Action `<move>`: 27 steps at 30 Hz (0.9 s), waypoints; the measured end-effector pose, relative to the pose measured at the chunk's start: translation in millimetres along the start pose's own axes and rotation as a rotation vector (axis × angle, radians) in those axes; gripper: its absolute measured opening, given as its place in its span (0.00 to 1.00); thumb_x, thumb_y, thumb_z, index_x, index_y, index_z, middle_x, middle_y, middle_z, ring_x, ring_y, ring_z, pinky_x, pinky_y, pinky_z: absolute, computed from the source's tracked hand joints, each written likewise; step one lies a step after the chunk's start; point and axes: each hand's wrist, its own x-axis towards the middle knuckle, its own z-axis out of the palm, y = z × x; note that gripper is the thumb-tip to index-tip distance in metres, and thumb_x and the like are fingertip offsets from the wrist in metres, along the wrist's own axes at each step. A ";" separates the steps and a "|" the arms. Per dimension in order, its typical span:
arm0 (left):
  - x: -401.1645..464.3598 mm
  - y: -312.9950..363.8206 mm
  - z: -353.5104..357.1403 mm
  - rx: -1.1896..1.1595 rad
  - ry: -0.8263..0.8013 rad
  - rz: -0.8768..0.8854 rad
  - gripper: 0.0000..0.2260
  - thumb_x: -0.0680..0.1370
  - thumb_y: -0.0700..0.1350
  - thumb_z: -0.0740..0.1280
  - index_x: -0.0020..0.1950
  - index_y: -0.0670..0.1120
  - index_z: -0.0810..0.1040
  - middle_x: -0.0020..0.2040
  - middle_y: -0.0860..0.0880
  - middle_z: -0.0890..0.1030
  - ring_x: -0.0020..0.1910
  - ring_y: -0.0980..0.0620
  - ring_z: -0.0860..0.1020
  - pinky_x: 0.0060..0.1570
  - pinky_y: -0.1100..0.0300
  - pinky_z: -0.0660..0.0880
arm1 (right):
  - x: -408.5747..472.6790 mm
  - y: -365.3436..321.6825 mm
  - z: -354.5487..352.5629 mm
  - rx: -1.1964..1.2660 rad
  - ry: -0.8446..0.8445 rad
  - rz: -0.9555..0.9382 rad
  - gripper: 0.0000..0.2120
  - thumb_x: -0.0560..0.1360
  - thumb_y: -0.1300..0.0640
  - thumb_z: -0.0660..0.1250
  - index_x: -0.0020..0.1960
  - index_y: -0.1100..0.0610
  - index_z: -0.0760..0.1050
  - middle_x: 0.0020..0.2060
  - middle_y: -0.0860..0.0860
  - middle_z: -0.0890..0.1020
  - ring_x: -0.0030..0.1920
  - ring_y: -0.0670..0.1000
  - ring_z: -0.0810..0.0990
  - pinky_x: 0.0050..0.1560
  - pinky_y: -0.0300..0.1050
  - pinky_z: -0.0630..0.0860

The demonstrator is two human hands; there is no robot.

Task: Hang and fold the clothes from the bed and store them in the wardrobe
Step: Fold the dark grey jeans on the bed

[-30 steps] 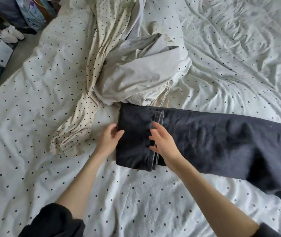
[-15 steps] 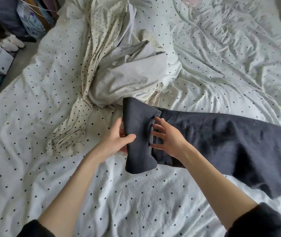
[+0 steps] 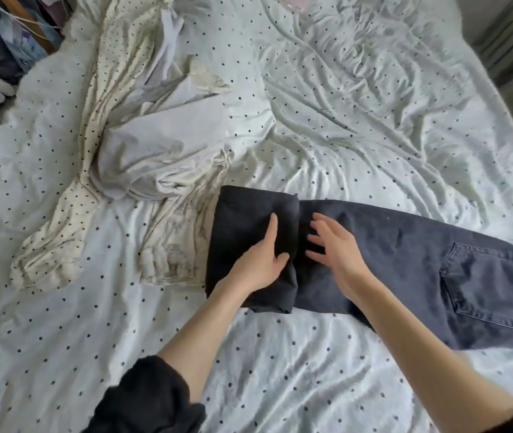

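The jeans (image 3: pixel 405 264), dark charcoal denim with a stitched back pocket showing at 3 o'clock, are lying across the bed (image 3: pixel 358 120), their leg end folded over into a thick flat block near the centre. The left hand (image 3: pixel 258 260) is pressing flat on that folded block, fingers straight and released, not grasping, while the right hand (image 3: pixel 339 248) is hovering just beside it at 3 o'clock, fingers spread and loose over the unfolded leg. Pale clothes (image 3: pixel 155 151) are lying crumpled at 10 o'clock from the jeans.
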 end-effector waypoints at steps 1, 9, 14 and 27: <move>-0.2 -2.1 -2.1 0.055 0.034 0.012 0.33 0.81 0.48 0.59 0.77 0.53 0.38 0.39 0.51 0.76 0.38 0.51 0.78 0.45 0.52 0.77 | -2.5 1.2 5.0 -0.127 0.055 -0.140 0.17 0.81 0.56 0.57 0.69 0.53 0.69 0.65 0.49 0.73 0.63 0.48 0.73 0.63 0.43 0.71; -36.9 -46.0 22.5 0.579 0.486 0.152 0.23 0.75 0.46 0.68 0.68 0.40 0.71 0.66 0.36 0.71 0.64 0.34 0.71 0.60 0.42 0.70 | 18.1 1.4 68.5 -1.155 -0.095 -0.998 0.22 0.76 0.63 0.59 0.70 0.60 0.68 0.71 0.61 0.66 0.73 0.61 0.62 0.74 0.58 0.52; -44.5 -81.8 40.2 0.595 0.155 -0.124 0.36 0.73 0.61 0.24 0.76 0.43 0.39 0.74 0.38 0.33 0.73 0.38 0.33 0.71 0.49 0.31 | 67.4 37.0 56.4 -1.591 -0.083 -0.853 0.26 0.82 0.44 0.43 0.77 0.50 0.43 0.77 0.53 0.46 0.77 0.52 0.43 0.72 0.53 0.32; -1.6 -83.2 -41.7 -0.541 0.322 -0.398 0.23 0.77 0.46 0.68 0.71 0.44 0.68 0.65 0.47 0.75 0.60 0.52 0.74 0.62 0.57 0.70 | 5.6 55.7 29.3 -1.203 -0.207 -0.654 0.20 0.80 0.63 0.55 0.72 0.56 0.66 0.75 0.52 0.58 0.76 0.50 0.52 0.71 0.34 0.41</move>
